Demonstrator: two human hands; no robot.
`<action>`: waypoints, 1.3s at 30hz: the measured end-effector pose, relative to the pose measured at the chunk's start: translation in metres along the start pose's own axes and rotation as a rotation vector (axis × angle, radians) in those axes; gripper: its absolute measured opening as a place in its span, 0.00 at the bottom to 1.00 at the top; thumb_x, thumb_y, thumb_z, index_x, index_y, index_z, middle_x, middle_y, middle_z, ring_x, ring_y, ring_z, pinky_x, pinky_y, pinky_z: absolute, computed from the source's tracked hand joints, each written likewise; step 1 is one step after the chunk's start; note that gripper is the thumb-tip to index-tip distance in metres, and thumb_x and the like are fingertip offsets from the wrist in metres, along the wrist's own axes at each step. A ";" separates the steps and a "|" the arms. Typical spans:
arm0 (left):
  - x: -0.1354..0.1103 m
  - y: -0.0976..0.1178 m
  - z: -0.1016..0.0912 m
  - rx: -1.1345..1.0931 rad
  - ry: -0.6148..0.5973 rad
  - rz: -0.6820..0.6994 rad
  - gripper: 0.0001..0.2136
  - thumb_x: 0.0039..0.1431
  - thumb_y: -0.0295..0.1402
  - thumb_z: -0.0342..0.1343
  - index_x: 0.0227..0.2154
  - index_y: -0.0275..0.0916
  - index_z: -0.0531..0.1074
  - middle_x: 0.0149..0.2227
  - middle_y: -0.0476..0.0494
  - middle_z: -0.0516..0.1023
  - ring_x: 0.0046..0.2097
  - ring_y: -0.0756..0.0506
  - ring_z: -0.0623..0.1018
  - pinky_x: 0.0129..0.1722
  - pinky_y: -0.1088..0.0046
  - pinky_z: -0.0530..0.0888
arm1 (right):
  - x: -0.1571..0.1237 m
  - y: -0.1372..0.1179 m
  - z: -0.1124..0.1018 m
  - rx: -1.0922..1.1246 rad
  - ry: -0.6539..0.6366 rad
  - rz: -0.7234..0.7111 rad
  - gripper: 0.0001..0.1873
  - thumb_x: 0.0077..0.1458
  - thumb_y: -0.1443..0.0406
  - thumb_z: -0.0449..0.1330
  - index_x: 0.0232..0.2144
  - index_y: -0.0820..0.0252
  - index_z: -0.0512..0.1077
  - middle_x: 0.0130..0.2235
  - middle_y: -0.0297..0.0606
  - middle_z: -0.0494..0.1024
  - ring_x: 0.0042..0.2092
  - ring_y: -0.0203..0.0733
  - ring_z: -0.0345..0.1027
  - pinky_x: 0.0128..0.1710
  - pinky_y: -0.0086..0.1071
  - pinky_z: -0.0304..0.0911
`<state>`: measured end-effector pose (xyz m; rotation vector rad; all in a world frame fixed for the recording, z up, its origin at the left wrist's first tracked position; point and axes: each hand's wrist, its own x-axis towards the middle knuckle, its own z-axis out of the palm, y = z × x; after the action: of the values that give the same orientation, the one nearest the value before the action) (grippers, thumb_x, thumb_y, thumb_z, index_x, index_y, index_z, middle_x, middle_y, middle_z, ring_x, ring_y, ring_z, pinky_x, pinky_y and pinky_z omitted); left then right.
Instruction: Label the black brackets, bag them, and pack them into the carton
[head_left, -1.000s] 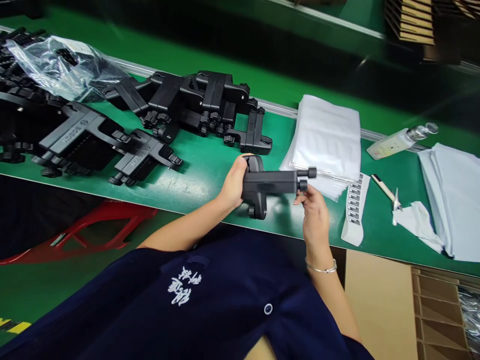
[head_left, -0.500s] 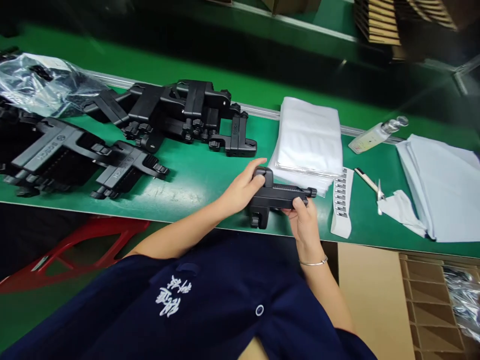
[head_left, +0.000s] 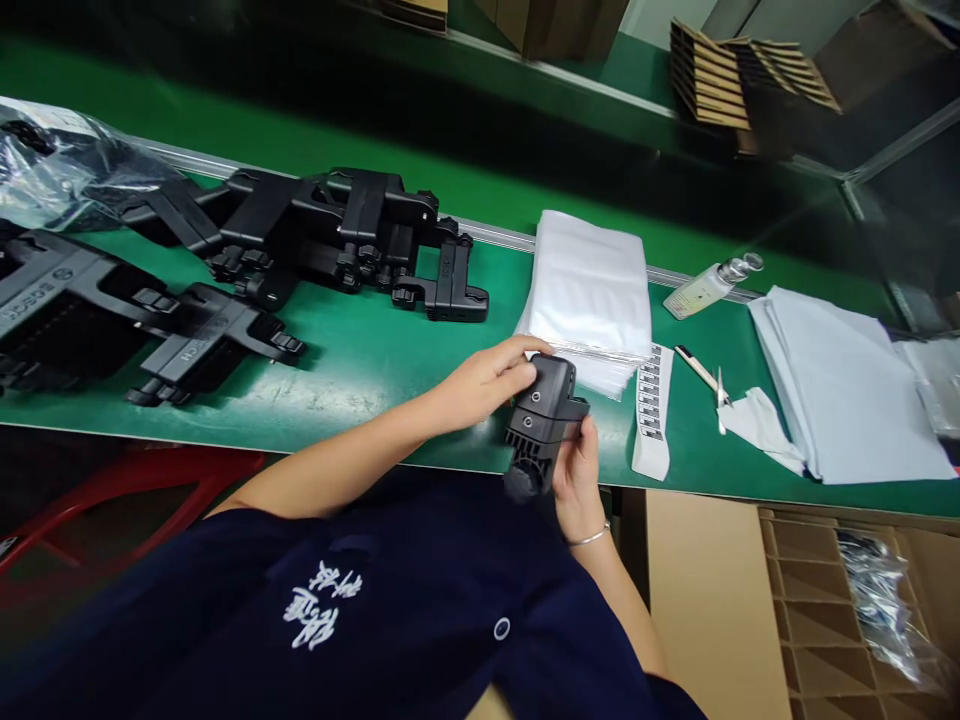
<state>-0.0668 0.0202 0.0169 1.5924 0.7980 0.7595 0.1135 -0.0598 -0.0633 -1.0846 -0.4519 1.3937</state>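
Both hands grip one black plastic clamp-like device (head_left: 541, 415) above the front edge of the green bench. My left hand (head_left: 491, 385) has its fingers and thumb on the upper left end. Lower down on the right side, my right hand (head_left: 577, 470) wraps round the device, its fingers partly hidden behind it. Two screws and a ribbed lower end with a round knob face me. Just behind the device lies a stack of clear plastic bags (head_left: 592, 285). To the right is a strip of printed labels (head_left: 652, 410).
Several more black devices (head_left: 300, 225) crowd the bench's left side, some marked BOSCH. A bottle (head_left: 709, 287), a cutter (head_left: 697, 370), scissors (head_left: 721, 390) and white foam sheets (head_left: 847, 390) lie to the right. Below stands a divided carton (head_left: 825, 620); a red chair (head_left: 172, 500) is at lower left.
The device has been turned in my hands, from lying sideways to showing its screwed end and knob towards me. The whole view has shifted, so the bench things sit further left.
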 end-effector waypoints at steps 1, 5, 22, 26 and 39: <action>-0.006 -0.001 -0.002 0.051 -0.046 0.050 0.30 0.61 0.54 0.52 0.61 0.41 0.62 0.47 0.39 0.76 0.44 0.41 0.78 0.40 0.67 0.76 | -0.001 -0.005 -0.003 -0.033 -0.004 -0.086 0.27 0.49 0.42 0.63 0.44 0.52 0.74 0.44 0.39 0.80 0.50 0.49 0.73 0.53 0.48 0.70; -0.029 -0.011 -0.009 0.235 -0.135 0.131 0.42 0.57 0.49 0.61 0.69 0.47 0.47 0.65 0.35 0.63 0.61 0.32 0.69 0.59 0.55 0.70 | -0.008 -0.031 -0.017 -0.280 -0.025 -0.463 0.37 0.38 0.43 0.71 0.48 0.51 0.72 0.47 0.39 0.75 0.47 0.49 0.72 0.53 0.48 0.68; -0.038 -0.026 0.006 -0.633 0.081 -0.340 0.39 0.43 0.48 0.71 0.58 0.42 0.65 0.49 0.41 0.75 0.47 0.42 0.77 0.44 0.72 0.75 | -0.019 -0.061 -0.016 -0.609 -0.295 -0.341 0.26 0.55 0.51 0.65 0.53 0.51 0.72 0.46 0.38 0.79 0.42 0.44 0.75 0.41 0.39 0.76; -0.043 -0.022 0.003 -0.260 0.247 -0.205 0.41 0.45 0.44 0.70 0.61 0.45 0.58 0.55 0.39 0.71 0.54 0.38 0.75 0.51 0.65 0.75 | 0.004 -0.106 -0.044 -0.934 -0.281 -0.323 0.29 0.53 0.54 0.67 0.56 0.51 0.71 0.52 0.40 0.78 0.49 0.48 0.74 0.50 0.42 0.72; -0.056 -0.044 0.001 0.463 0.386 -0.079 0.32 0.53 0.40 0.62 0.59 0.46 0.56 0.53 0.38 0.73 0.47 0.38 0.81 0.47 0.57 0.80 | 0.094 -0.175 -0.161 -1.583 0.774 -0.065 0.05 0.54 0.68 0.59 0.32 0.65 0.74 0.40 0.55 0.78 0.47 0.56 0.72 0.46 0.43 0.63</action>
<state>-0.1017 -0.0209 -0.0293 1.8298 1.3880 0.8815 0.3589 0.0026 -0.0296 -2.6548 -1.0041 0.2068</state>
